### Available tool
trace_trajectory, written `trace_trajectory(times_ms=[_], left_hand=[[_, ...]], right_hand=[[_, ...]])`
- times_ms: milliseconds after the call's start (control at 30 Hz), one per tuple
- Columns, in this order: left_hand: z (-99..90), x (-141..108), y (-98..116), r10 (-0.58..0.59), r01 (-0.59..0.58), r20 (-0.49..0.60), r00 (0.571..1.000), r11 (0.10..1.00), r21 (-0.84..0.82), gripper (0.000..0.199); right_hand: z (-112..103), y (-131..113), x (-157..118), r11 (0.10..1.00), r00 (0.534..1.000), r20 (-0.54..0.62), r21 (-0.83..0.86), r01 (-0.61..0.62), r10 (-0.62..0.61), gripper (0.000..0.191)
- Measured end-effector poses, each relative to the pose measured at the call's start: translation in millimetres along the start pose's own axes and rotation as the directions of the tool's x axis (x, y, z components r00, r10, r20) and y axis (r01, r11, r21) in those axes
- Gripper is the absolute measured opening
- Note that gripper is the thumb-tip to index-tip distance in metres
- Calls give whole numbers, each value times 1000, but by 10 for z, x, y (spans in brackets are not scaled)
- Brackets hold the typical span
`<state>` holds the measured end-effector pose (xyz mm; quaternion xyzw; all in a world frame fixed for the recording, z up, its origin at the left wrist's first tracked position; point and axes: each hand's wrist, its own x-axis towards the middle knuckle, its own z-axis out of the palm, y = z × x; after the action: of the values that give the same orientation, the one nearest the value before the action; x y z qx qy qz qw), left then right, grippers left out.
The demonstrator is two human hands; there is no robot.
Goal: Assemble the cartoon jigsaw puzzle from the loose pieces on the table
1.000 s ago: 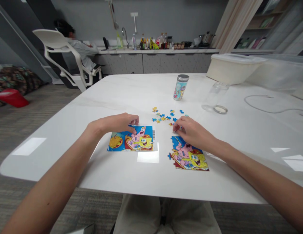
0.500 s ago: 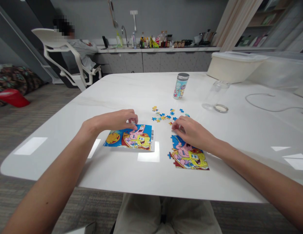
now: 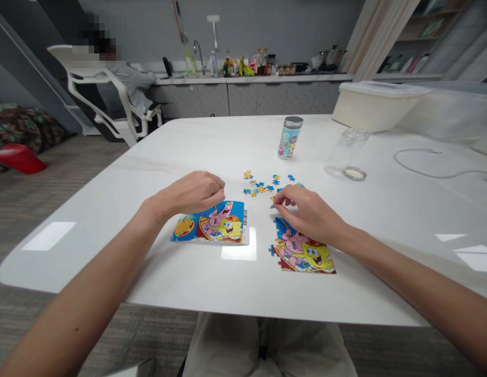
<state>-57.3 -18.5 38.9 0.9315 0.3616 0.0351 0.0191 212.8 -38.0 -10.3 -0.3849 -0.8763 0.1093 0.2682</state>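
My left hand [image 3: 200, 192] is closed in a loose fist over the upper edge of a picture card [image 3: 215, 225] with a cartoon scene and a barcode; nothing shows in its fingers. With thumb and fingertips, my right hand [image 3: 302, 207] pinches a small puzzle piece [image 3: 272, 206], seen nearly edge-on. Just below that hand lies the partly joined jigsaw puzzle [image 3: 306, 254], showing the same yellow and pink characters, its left side notched. The right hand covers part of its upper edge. Loose puzzle pieces [image 3: 261, 187] are scattered beyond both hands.
A picture-printed canister [image 3: 289, 139] with a metal lid stands past the pieces. To its right are a clear jar [image 3: 349, 149], a round lid [image 3: 354, 173], a cable [image 3: 419, 152] and a cream box [image 3: 376, 107]. A person sits in a white chair [image 3: 86, 73] behind the table.
My left hand has lifted slightly and curled its fingers into a fist, off the card. My right hand has shifted a little left, and a piece now shows at its fingertips.
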Motion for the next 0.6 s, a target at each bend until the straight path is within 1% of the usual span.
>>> trace_trajectory(times_ms=[67,100,167,233,300,367,433,533,600], left_hand=[[-8,-8,6,12,-12,8,1000,1000,-15,32],[-12,-12,7,21,-20,12,1000,1000,-14,30],[-13,-21,4,39,-39,28,999,999,1,28],[-7,-27,-5,58,-59,47,997,998,17,28],[3,-29,-15,76,-77,58,995,997,18,29],[11,-29,-21,90,-90,58,994,996,10,28],[13,-29,-15,95,-95,41,995,995,8,27],[2,-31,20,96,-96,-15,995,995,19,30],[-5,-28,64,104,-103,-56,993,994,33,34]], right_hand=[[-11,-34,4,999,1000,-3,43,-21,21,7],[-14,-51,8,994,999,1,92,-53,53,6],[-16,-76,21,956,989,42,250,-151,145,6],[-9,-85,36,865,967,122,433,-254,222,8],[2,-80,48,769,949,190,556,-316,252,11],[10,-74,55,716,938,223,605,-348,267,18],[12,-75,59,691,921,250,610,-388,297,22],[5,-97,63,619,888,305,637,-460,345,17],[-2,-119,66,562,876,331,674,-479,350,15]])
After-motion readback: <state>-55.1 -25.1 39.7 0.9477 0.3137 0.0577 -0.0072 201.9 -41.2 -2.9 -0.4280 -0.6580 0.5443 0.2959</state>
